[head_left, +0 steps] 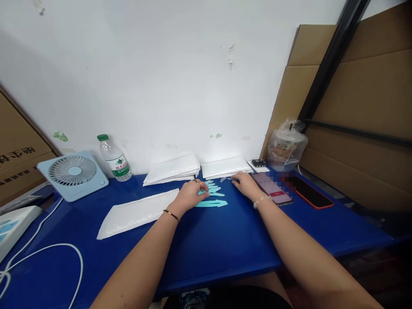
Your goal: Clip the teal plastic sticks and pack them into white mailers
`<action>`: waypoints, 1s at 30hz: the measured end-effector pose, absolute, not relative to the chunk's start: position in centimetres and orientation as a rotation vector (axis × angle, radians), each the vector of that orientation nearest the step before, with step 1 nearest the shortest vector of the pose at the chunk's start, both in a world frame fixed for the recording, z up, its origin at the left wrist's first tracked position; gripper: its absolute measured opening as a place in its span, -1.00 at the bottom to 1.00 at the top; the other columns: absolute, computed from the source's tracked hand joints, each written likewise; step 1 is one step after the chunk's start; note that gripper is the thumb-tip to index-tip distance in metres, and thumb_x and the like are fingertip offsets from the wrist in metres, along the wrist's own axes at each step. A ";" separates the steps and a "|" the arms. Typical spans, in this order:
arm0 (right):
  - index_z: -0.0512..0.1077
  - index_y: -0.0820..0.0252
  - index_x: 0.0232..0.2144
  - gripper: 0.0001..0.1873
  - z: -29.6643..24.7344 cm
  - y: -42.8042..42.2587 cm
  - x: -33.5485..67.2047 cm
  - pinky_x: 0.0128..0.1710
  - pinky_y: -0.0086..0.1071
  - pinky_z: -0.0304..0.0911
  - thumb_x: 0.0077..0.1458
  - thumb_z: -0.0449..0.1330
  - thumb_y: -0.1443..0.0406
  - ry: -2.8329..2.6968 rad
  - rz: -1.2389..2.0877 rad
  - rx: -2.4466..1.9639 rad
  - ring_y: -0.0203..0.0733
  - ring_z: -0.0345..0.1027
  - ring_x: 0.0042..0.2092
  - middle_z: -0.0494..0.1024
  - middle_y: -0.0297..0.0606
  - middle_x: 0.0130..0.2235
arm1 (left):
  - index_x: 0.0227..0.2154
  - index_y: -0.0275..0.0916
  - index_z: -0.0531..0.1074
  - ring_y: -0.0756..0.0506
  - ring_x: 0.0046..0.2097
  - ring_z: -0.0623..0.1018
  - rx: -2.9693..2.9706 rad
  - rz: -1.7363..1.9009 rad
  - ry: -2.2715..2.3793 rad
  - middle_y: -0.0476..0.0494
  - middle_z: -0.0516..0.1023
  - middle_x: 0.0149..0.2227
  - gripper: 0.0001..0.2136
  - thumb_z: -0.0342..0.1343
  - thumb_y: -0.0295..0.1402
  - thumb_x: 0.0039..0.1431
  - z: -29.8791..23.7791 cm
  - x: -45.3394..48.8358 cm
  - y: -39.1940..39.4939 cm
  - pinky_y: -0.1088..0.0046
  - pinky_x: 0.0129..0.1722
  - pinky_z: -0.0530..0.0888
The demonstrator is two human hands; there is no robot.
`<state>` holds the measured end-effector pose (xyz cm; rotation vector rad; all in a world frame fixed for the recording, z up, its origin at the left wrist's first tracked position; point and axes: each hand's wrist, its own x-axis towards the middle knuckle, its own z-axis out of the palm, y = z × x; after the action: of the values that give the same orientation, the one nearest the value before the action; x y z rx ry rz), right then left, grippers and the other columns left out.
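Note:
Several flat teal strips with pointed ends [212, 203] lie fanned out on the blue table between my hands. My left hand [192, 194] is at their left ends, fingers curled and thumb close to the index finger; what is between them, if anything, is hidden. Just below it, a white padded envelope [138, 213] lies flat, its right end partly covered by my wrist. My right hand [245, 184] rests near the table's back, fingers drawn together and pointing left. By its fingertips is a small translucent piece [223, 180]; whether they grip anything does not show.
White envelopes are stacked in two piles, a left pile [174, 168] and a right pile [225, 166], against the wall. A lit phone [272, 189] and a dark phone [310, 192] lie right. A bottle [115, 159], fan [74, 176], white cable [79, 253] and bagged cup [286, 146] stand around.

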<state>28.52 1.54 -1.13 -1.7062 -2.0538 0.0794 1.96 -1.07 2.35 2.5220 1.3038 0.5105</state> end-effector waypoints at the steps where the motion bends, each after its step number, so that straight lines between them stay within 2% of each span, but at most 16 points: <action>1: 0.50 0.23 -0.29 -0.82 -1.2 1.5 28.2 -0.07 -0.33 0.18 0.08 0.11 0.37 -2.070 0.081 -1.730 -0.10 0.34 -0.10 0.51 -0.10 -0.18 | -0.32 -0.14 0.48 -0.08 -0.23 0.47 2.536 0.446 1.227 -0.05 0.52 -0.28 -0.79 0.12 -0.16 0.04 2.5 2.1 -1.3 0.48 -0.28 0.30; 4: 0.47 0.28 -0.43 -0.87 -1.4 1.3 27.2 -0.19 -0.32 0.20 0.04 0.11 0.42 -2.040 0.084 -1.809 -0.08 0.37 -0.21 0.50 -0.02 -0.27 | -0.37 -0.14 0.49 -0.08 -0.28 0.48 2.521 0.302 1.170 -0.03 0.53 -0.34 -0.80 0.22 -0.19 -0.07 2.5 2.5 -1.8 0.49 -0.32 0.29; 6: 0.45 0.30 -0.47 -0.90 -1.5 1.2 26.9 -0.25 -0.32 0.19 -0.04 0.13 0.47 -2.004 0.091 -1.830 -0.06 0.37 -0.24 0.49 0.01 -0.31 | -0.40 -0.16 0.49 -0.07 -0.32 0.48 2.455 0.278 1.214 -0.04 0.53 -0.37 -0.83 0.22 -0.24 -0.08 2.3 2.6 -1.9 0.50 -0.37 0.28; 9: 0.44 0.26 -0.41 -0.87 -1.4 1.0 27.1 -0.32 -0.40 0.20 -0.07 0.13 0.47 -1.979 0.145 -1.801 -0.16 0.37 -0.30 0.49 -0.14 -0.37 | -0.45 -0.18 0.48 -0.05 -0.39 0.46 2.340 0.259 1.245 -0.03 0.52 -0.43 -0.89 0.18 -0.27 -0.05 1.9 2.8 -1.8 0.51 -0.46 0.26; 13: 0.39 0.17 -0.17 -0.70 -0.9 0.8 27.4 -0.43 -0.48 0.22 -0.01 0.05 0.38 -1.763 0.575 -1.480 -0.31 0.31 -0.45 0.41 -0.39 -0.48 | -0.46 -0.19 0.46 -0.03 -0.41 0.45 2.282 0.327 1.266 -0.02 0.51 -0.44 -0.87 0.17 -0.26 -0.06 1.7 2.7 -1.5 0.52 -0.48 0.26; 15: 0.36 0.15 -0.19 -0.73 -0.3 0.4 27.1 -0.48 -0.48 0.20 0.00 0.06 0.33 -1.595 0.827 -1.264 -0.32 0.31 -0.47 0.37 -0.42 -0.49 | -0.44 -0.20 0.45 -0.03 -0.40 0.45 2.239 0.390 1.270 -0.03 0.51 -0.44 -0.84 0.18 -0.24 -0.07 1.6 2.5 -1.3 0.53 -0.47 0.28; 18: 0.34 0.16 -0.24 -0.76 0.5 -0.4 26.5 -0.48 -0.49 0.19 -0.02 0.16 0.25 -1.509 1.004 -1.079 -0.29 0.36 -0.40 0.38 -0.40 -0.46 | -0.44 -0.23 0.44 -0.02 -0.41 0.45 2.142 0.442 1.221 -0.02 0.49 -0.46 -0.80 0.18 -0.22 -0.09 1.4 2.3 -0.9 0.53 -0.45 0.31; 22: 0.35 0.16 -0.21 -0.69 1.2 -1.4 25.7 -0.47 -0.47 0.14 -0.02 0.23 0.19 -1.513 1.001 -1.016 -0.31 0.32 -0.43 0.39 -0.39 -0.44 | -0.42 -0.25 0.46 -0.01 -0.40 0.45 2.040 0.544 1.124 -0.03 0.50 -0.46 -0.79 0.14 -0.20 -0.05 1.3 2.1 -0.6 0.54 -0.42 0.34; 30: 0.37 0.16 -0.30 -0.74 1.1 -2.0 24.7 -0.47 -0.44 0.13 0.00 0.25 0.15 -1.497 1.016 -0.979 -0.31 0.29 -0.47 0.46 -0.33 -0.43 | -0.41 -0.27 0.48 0.01 -0.42 0.41 1.961 0.731 1.153 -0.03 0.49 -0.46 -0.77 0.16 -0.20 -0.06 1.3 1.6 -0.3 0.56 -0.46 0.29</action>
<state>24.69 -1.99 1.10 -0.9786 -1.4969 1.0161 1.62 -0.27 1.34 1.9610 1.1530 0.7308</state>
